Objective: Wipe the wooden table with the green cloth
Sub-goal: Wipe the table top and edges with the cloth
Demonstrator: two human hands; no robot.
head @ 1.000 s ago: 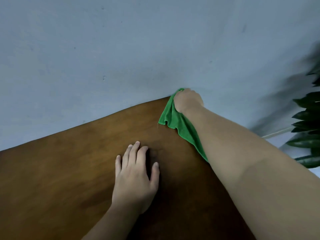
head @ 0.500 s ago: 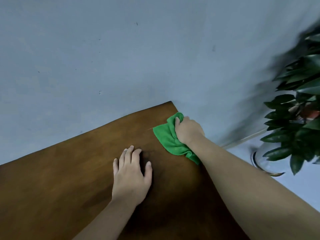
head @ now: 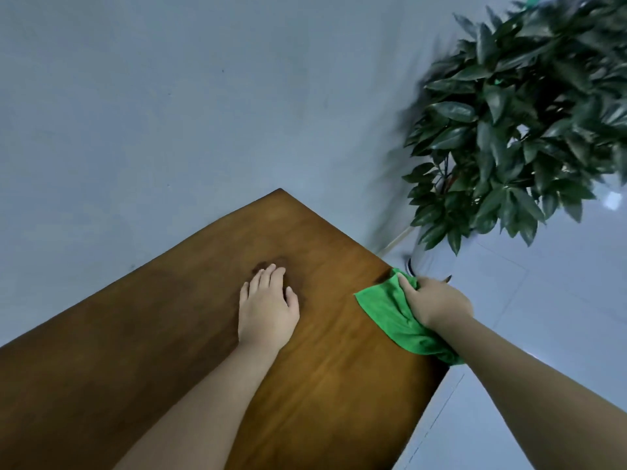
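Over at the right edge of the wooden table (head: 142,351), the right hand (head: 437,301) is clenching the green cloth (head: 390,315), fingers curled over its top so the fabric is bunching up under the palm. The cloth is lying right along that edge, with its bigger flap spreading flat onto the wood toward the middle and its lower end trailing back under the wrist, where it's hanging just past the table's side. So yeah, the cloth is touching the table, pinned at the rim rather than sitting out in the middle.

The left hand (head: 268,308) isn't holding anything. It's lying palm down on the bare wood, fingers together and pointing away toward the far corner, well apart from the cloth. Both forearms are reaching in from the bottom of the view.

The tabletop is looking brown and glossy, with its far corner butting up near a plain grey wall (head: 152,113). Off to the right, beyond the table, a leafy potted plant (head: 515,120) is standing on a pale tiled floor (head: 543,300), and its leaves are coming out pretty blurry.
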